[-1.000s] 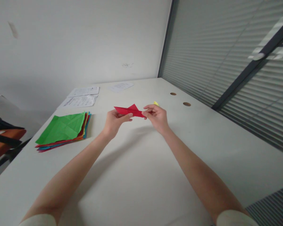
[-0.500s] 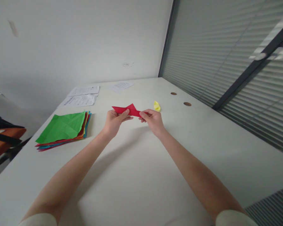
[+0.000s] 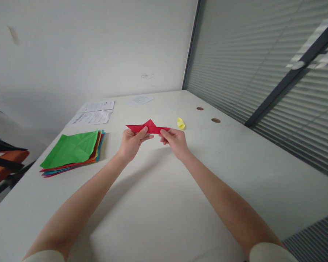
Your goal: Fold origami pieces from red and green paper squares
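Above the white table I hold a folded red paper boat (image 3: 153, 129) with both hands. It has long pointed ends and a small triangular peak in the middle. My left hand (image 3: 131, 142) pinches its left half, thumb on the near side and fingers behind. My right hand (image 3: 176, 141) grips the right half, with the thumb pressed on the near side; that end's tip shows just above the fingers. Beyond my right hand, a small folded yellow paper piece (image 3: 180, 123) lies on the table.
To the left lies a stack of coloured paper sheets (image 3: 71, 148), green on top. Printed pages (image 3: 94, 116) lie behind it, and another sheet (image 3: 140, 100) is near the wall. Two round holes, one of them the nearer hole (image 3: 215, 120), pierce the table (image 3: 158, 211) beside the blinds (image 3: 235, 65).
The red paper boat has shifted slightly left and levelled out. My right thumb sits farther in from its right end, whose tip now shows above my fingers.
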`<state>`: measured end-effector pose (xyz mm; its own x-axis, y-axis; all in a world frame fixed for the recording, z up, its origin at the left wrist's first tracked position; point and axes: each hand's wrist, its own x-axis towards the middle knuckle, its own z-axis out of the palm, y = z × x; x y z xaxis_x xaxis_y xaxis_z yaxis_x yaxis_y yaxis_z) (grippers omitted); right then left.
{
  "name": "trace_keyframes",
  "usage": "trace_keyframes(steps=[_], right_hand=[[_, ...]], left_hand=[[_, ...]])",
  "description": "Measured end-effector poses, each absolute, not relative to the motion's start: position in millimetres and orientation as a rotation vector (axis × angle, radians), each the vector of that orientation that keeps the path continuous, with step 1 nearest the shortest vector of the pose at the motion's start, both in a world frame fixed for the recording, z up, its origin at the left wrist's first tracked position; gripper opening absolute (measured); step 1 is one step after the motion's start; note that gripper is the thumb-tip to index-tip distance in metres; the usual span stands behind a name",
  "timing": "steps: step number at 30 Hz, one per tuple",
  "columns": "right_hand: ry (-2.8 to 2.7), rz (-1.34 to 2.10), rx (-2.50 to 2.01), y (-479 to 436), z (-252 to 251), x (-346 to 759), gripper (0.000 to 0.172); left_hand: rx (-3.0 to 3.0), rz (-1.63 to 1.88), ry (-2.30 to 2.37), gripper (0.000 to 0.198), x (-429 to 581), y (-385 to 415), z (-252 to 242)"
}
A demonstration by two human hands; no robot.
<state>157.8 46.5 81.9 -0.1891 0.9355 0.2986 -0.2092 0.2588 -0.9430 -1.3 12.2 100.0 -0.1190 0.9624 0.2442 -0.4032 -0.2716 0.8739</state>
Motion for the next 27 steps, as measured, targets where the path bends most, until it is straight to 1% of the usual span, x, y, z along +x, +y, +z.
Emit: trace_keyframes(steps=[5, 9, 11, 16, 19, 21, 23, 25, 26, 27], right_hand=[[-1.408, 1.081, -0.750, 43.9, 84.9, 161.0, 0.036], [-1.443, 0.988, -0.718, 38.8, 91.1, 161.4, 0.044], [-1.445, 0.970, -0.689, 36.6, 94.1, 160.4, 0.046], [-1.482, 0.974, -0.643, 34.4, 97.4, 159.9, 0.044], [-1.535, 0.956, -0.661, 35.0, 97.3, 162.2, 0.050], [-1.551, 0.968, -0.680, 36.5, 96.0, 163.9, 0.052], [-1.550, 0.987, -0.711, 39.2, 93.7, 165.2, 0.054], [-1.541, 0.996, -0.752, 42.9, 90.9, 166.6, 0.055], [-1.539, 1.001, -0.771, 45.0, 89.7, 167.5, 0.055], [-1.537, 1.006, -0.786, 47.1, 88.6, 168.5, 0.054]], left_hand=[[0.983, 1.581, 0.784, 0.025, -4.4, 12.4, 101.5], [0.990, 1.570, 0.789, 0.026, -5.1, 9.2, 109.3], [1.008, 1.588, 0.772, 0.026, -4.3, 7.7, 111.7], [1.059, 1.589, 0.736, 0.025, -1.1, 7.4, 108.3], [1.088, 1.593, 0.792, 0.029, -0.6, 8.4, 105.1], [1.136, 1.673, 0.853, 0.032, -1.9, 9.0, 105.1], [1.215, 1.785, 0.918, 0.039, -5.2, 9.2, 107.3], [1.326, 1.822, 0.974, 0.048, -10.2, 9.1, 111.2], [1.390, 1.789, 1.004, 0.047, -13.1, 8.8, 113.3], [1.454, 1.726, 1.041, 0.043, -16.1, 8.5, 115.2]])
